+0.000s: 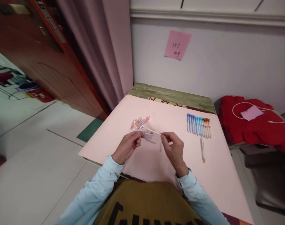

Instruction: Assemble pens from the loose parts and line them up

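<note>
My right hand (173, 148) pinches one end of a thin white pen refill (154, 131), which points left toward my other hand. My left hand (129, 144) is closed, thumb against forefinger, at the near edge of a loose pile of pen parts (139, 122). What its fingertips hold is too small to make out. Pinkish and clear barrels and white sticks make up the pile. Right of my right hand lies a single whitish pen (202, 150). Beyond it is a neat row of pens (198, 125) in blue, light blue and brown.
A pale pink sheet covers the table (217, 181). Red cloth (241, 125) with a white cable lies on the right, above a dark stool (273, 184). A pink note (177, 45) hangs on the wall. A curtain (109, 47) and wooden door (62, 72) stand left.
</note>
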Motion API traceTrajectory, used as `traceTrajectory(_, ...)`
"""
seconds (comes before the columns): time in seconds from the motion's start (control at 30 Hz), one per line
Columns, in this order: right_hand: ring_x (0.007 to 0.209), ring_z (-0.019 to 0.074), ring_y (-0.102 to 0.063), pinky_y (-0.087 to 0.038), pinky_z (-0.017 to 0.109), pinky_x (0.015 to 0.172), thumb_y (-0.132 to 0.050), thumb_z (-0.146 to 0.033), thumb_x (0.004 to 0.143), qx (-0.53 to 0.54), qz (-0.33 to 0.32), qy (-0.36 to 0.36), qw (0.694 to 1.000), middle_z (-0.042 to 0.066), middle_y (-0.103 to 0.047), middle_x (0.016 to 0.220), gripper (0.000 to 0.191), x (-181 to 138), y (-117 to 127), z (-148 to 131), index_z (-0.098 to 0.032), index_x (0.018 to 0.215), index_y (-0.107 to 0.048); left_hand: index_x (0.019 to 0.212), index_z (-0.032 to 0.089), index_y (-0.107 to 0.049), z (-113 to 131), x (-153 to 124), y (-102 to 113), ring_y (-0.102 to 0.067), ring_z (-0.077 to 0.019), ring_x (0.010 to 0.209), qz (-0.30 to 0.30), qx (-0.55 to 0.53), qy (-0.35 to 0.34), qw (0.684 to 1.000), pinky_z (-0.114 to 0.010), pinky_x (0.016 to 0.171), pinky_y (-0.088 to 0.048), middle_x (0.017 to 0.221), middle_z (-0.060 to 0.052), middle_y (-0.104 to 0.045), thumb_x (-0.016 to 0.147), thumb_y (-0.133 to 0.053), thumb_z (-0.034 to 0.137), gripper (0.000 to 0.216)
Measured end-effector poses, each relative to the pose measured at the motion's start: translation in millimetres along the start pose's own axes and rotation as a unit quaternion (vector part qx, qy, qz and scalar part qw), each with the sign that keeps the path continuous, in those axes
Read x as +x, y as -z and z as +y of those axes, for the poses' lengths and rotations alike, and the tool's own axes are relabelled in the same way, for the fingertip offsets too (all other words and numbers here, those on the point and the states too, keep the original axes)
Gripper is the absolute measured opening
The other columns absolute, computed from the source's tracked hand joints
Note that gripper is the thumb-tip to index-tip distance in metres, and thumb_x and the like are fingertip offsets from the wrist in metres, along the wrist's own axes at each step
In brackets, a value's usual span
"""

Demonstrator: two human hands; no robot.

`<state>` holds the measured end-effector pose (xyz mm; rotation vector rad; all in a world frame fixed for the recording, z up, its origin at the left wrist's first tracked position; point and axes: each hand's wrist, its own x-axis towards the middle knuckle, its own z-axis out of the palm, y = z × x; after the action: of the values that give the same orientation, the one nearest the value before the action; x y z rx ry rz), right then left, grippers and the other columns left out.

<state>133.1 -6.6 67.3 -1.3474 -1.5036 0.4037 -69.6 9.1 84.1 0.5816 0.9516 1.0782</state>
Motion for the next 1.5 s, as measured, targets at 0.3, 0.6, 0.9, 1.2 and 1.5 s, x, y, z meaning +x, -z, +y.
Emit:
traceTrajectory(0.3,0.067,0.0124,-0.057,-0.048,0.024,0.063,-0.059,-0.027,0.088,0.049,0.012,-0.043,0.998,0.0,-0.066,0.078,0.013,-3.5,8.4,2.2,-0.02,0.082,-0.068,0.085,0.011,-0.067,1.4,-0.3,0.4,-0.052,-0.0053,0.061,0.004,-0.037,-0.01,0.999,-0.015,0.058,-0.045,0.08,-0.004,-0.065,0.072,-0.08,0.02,0.02)
traceTrajectory(0.6,0.063,0.0115,-0.054,-0.043,0.02,0.052,-0.059,-0.023,0.085,0.028,-0.02,-0.023,0.999,0.0,-0.064,0.073,0.01,-5.5,8.7,-4.9,-0.02,0.079,-0.067,0.082,0.01,-0.065,0.9,0.0,0.0,-0.051,-0.005,0.059,0.004,-0.025,-0.003,1.0,-0.014,0.056,-0.044,0.08,-0.005,-0.066,0.071,-0.081,0.021,0.022)
traceTrajectory(0.9,0.062,0.0119,-0.053,-0.04,0.02,0.047,-0.058,-0.025,0.085,0.008,-0.011,-0.026,1.0,0.001,-0.062,0.072,0.012,-6.3,14.0,-8.0,-0.02,0.078,-0.066,0.081,0.01,-0.065,1.8,-0.6,0.5,-0.052,-0.0048,0.058,0.01,-0.028,-0.012,0.999,-0.016,0.055,-0.043,0.079,-0.005,-0.067,0.07,-0.081,0.02,0.022)
traceTrajectory(1.2,0.061,0.0117,-0.054,-0.043,0.021,0.05,-0.058,-0.022,0.083,0.013,-0.066,-0.022,0.998,0.0,-0.062,0.071,0.01,-7.4,14.1,-12.2,-0.021,0.077,-0.065,0.087,0.011,-0.066,-6.4,2.0,1.2,-0.054,-0.006,0.058,0.036,-0.058,-0.026,0.997,-0.016,0.052,-0.044,0.072,-0.001,-0.063,0.066,-0.084,0.018,0.029)
traceTrajectory(1.5,0.066,0.0154,-0.057,-0.042,0.029,0.066,-0.058,-0.025,0.091,-0.166,-0.08,0.147,0.972,0.002,-0.064,0.067,0.014,-24.9,-10.9,-23.1,-0.022,0.082,-0.068,0.082,0.011,-0.065,-43.1,-4.6,-5.7,-0.057,-0.0048,0.052,0.128,-0.199,0.059,0.97,-0.014,0.048,-0.048,0.066,0.001,-0.063,0.08,-0.076,0.025,0.018)
